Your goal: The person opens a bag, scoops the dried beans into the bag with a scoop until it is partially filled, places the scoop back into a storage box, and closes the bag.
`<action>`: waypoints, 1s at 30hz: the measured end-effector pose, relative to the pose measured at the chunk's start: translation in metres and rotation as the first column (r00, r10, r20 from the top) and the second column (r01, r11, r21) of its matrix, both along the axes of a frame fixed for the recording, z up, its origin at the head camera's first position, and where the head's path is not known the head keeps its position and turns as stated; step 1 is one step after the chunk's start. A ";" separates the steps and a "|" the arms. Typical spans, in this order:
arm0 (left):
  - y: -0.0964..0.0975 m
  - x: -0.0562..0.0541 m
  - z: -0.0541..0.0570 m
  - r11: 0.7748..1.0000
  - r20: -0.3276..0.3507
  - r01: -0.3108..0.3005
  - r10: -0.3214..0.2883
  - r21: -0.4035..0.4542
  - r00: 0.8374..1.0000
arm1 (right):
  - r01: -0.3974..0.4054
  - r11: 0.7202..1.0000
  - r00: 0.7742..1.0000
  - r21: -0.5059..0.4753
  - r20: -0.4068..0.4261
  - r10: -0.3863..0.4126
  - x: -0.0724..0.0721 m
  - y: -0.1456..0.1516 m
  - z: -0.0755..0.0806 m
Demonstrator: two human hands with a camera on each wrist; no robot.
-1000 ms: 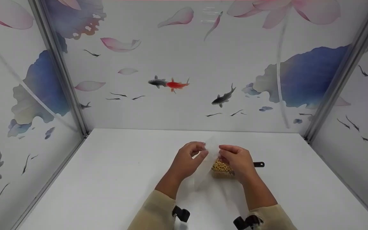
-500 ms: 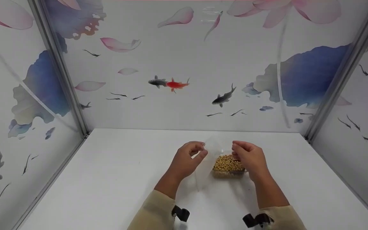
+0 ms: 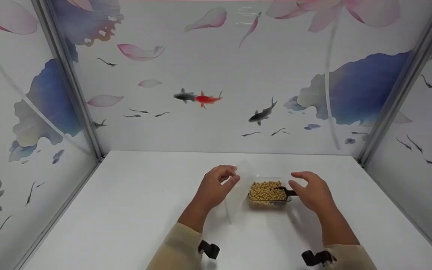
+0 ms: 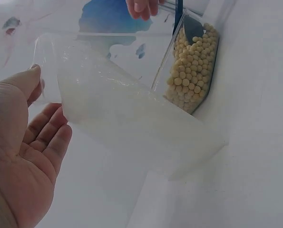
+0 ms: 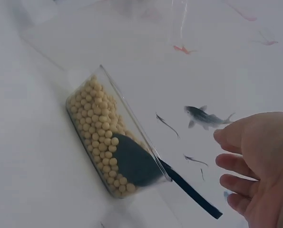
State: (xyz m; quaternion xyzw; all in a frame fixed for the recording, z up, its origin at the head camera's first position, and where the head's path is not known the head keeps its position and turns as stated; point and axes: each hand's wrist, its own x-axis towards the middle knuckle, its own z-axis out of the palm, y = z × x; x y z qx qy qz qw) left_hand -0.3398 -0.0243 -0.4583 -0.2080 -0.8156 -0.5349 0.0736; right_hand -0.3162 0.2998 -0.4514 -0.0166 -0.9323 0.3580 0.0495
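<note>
My left hand (image 3: 216,189) pinches the upper edge of a translucent plastic bag (image 4: 122,109), which hangs down from the thumb and finger. To the right of the bag a clear rectangular container (image 3: 270,177) holds round yellow soybeans (image 3: 266,190). A black scoop (image 5: 136,161) is sunk partly in the beans, its handle (image 5: 193,192) sticking out over the right-hand rim. Beside that handle is my right hand (image 3: 313,191), thumb and fingers spread apart with nothing held. In the right wrist view a gap shows between its fingertips and the handle.
The white tabletop (image 3: 126,210) is bounded by a back panel (image 3: 216,131) and side panels printed with fish and petals. Metal posts (image 3: 69,78) stand at the corners. A small black device (image 3: 209,249) is on each sleeve cuff.
My right hand has drawn away from the bag toward the right and opened out by the scoop handle, uncovering the container. The left hand, with the bag, has shifted only slightly left.
</note>
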 end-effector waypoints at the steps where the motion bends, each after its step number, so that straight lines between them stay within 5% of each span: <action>1: 0.000 0.000 0.000 1.000 -0.005 0.001 -0.001 0.001 1.000 | -0.019 1.000 1.000 0.022 0.021 0.019 0.000 0.002 -0.002; 11: 0.000 -0.001 -0.001 1.000 -0.009 -0.007 0.007 0.016 1.000 | -0.188 0.974 0.979 0.125 0.105 0.176 -0.002 0.009 -0.012; 30: 0.001 -0.002 -0.003 0.999 -0.024 0.002 -0.001 0.038 1.000 | -0.166 0.986 0.983 0.033 0.086 0.163 -0.007 0.019 -0.020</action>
